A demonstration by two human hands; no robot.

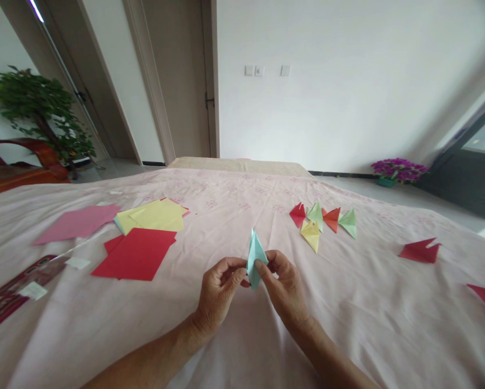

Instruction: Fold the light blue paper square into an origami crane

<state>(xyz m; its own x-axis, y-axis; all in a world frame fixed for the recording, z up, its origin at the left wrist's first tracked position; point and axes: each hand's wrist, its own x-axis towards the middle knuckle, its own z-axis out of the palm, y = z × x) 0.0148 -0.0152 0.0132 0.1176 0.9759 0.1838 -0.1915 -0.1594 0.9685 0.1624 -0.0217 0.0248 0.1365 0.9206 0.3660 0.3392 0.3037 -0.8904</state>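
Observation:
A light blue folded paper (255, 258), narrow and diamond-shaped, stands upright between my hands above the pink cloth. My left hand (220, 289) pinches its left edge between thumb and fingers. On the other side, my right hand (285, 289) grips it, the thumb pressed on its front face. The fingertips behind the paper are partly hidden. To the right lie several small folded paper pieces: a red one (297, 215), a yellow one (310, 235), an orange-red one (331, 219) and a green one (348, 222).
Red paper sheets (135, 256), yellow sheets (157, 215) and pink sheets (78, 222) lie at left. A dark red printed packet (11, 297) is at the far left. Larger red folded pieces (419, 251) rest at right on the pink cloth (348, 324).

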